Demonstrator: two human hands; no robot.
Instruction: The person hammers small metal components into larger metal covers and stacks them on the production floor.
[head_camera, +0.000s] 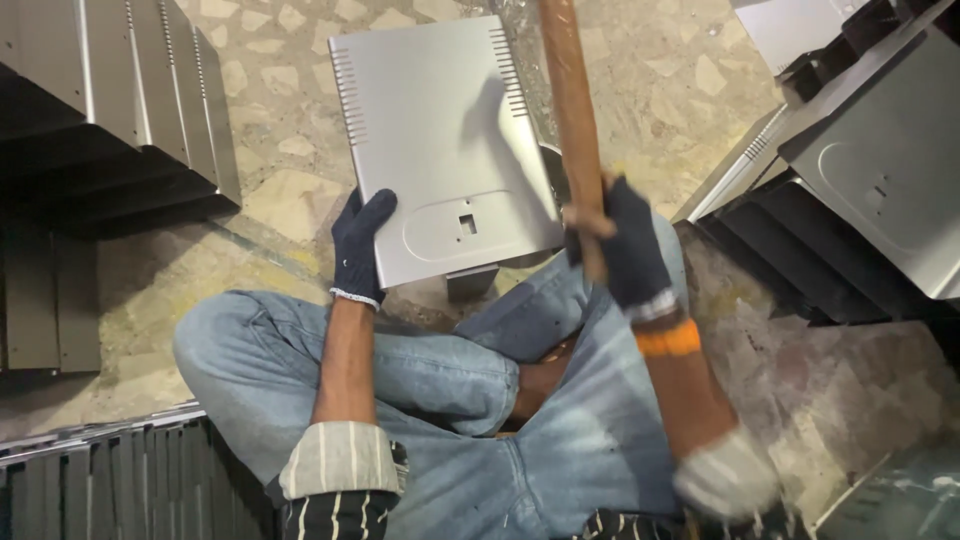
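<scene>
- We see one grey sheet-metal panel (440, 140) at twelve o'clock, flat on the stone floor (270, 130); no reworking shows on it.
- Left hand (358, 245): fingers pressed on its lower-left edge.
- Right hand (625, 245): fingers clenched round one raised wooden handle (572, 110).
- Similar panels are stacked at three (880, 160), nine (110, 90) and seven o'clock (100, 480); too overlapped to count.

We sit cross-legged on the stone floor (280, 130). The flat grey metal panel (440, 140) lies in front of our knees, our left hand (358, 250) on its near left edge. Our right hand (625, 250), to the panel's right, grips the upright brown wooden handle (572, 100). Stacks of grey metal panels stand at far left (120, 90), near left (100, 480) and right (860, 170).
</scene>
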